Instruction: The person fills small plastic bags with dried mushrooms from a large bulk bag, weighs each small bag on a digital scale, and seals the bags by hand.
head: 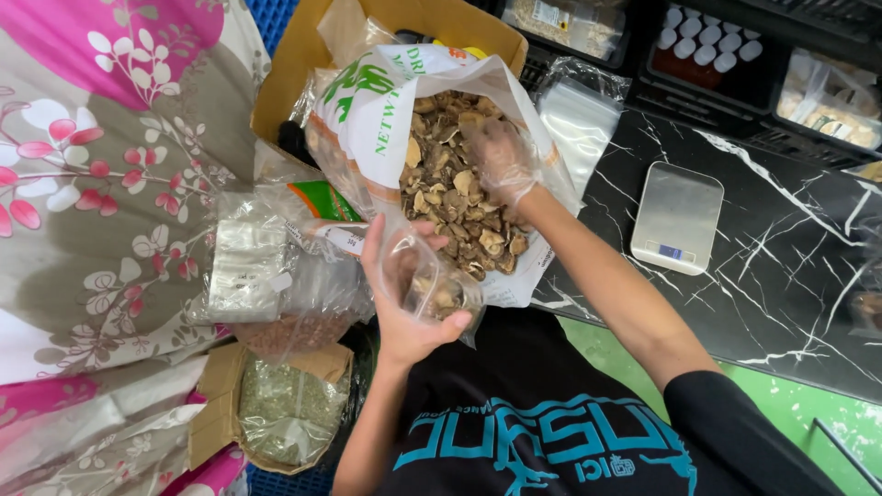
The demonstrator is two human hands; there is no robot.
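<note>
A large white sack (377, 119) printed in green stands open and holds a heap of dried brown mushroom slices (459, 197). My right hand (501, 158), in a thin clear glove, reaches into the sack and rests on the slices, fingers curled among them. Whether it grips any I cannot tell. My left hand (404, 294) holds a small clear plastic bag (439, 287) open just below the sack's mouth. A few slices lie inside this small bag.
A small silver kitchen scale (678, 217) sits on the black marble-pattern counter (790, 276) to the right. Clear empty bags (577, 115) lie behind the sack. A brown cardboard box (303, 55), bags of dried goods (289, 413) and floral cloth (101, 184) fill the left.
</note>
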